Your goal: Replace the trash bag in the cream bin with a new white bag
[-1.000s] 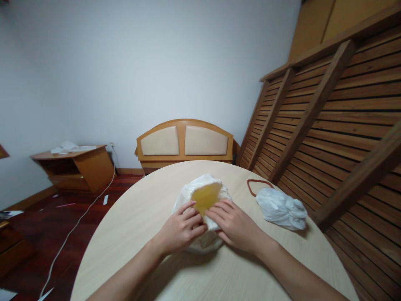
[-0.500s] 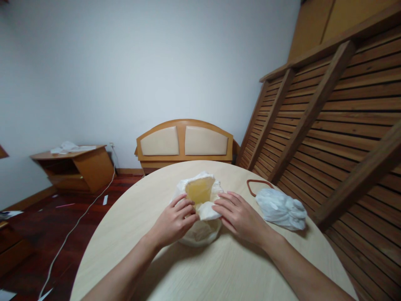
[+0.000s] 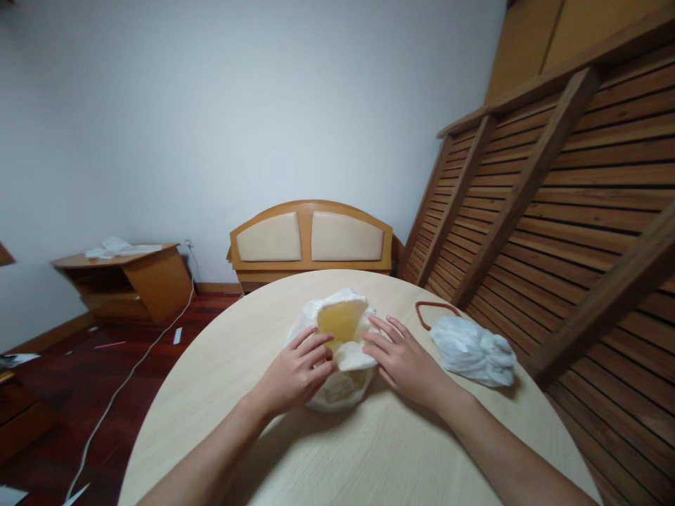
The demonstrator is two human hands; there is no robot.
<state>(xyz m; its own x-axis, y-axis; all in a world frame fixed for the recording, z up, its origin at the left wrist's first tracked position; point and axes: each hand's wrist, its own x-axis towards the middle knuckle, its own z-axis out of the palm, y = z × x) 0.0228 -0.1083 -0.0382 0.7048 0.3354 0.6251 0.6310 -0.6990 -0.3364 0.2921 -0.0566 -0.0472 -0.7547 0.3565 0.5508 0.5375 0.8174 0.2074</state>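
Note:
A thin white plastic bag [image 3: 306, 318] stands on the round pale table, its mouth spread wide. Inside the opening shows a yellow surface [image 3: 340, 322]; whether it is a container or something in the bag I cannot tell. My left hand [image 3: 303, 369] has its fingers curled over the bag's near left rim, thumb and fingertips closed on the film. At the right rim, my right hand [image 3: 403, 358] holds the bag's edge between fingertips and a mostly hidden thumb. A folded-down flap of white film lies between the two hands.
On the table's right lies a bundled white plastic bag [image 3: 472, 350] beside a brown angular handle [image 3: 435, 305]. Slatted wooden panels [image 3: 580, 211] lean at the right. Behind the table [image 3: 337, 464] stands a headboard [image 3: 309, 235]; a low cabinet [image 3: 152, 277] and a white cable [image 3: 126, 383] are at left.
The bag's mouth has shifted slightly right and its back rim looks a little rounder. My right fingers have lifted and spread slightly at the rim; my left hand has barely moved.

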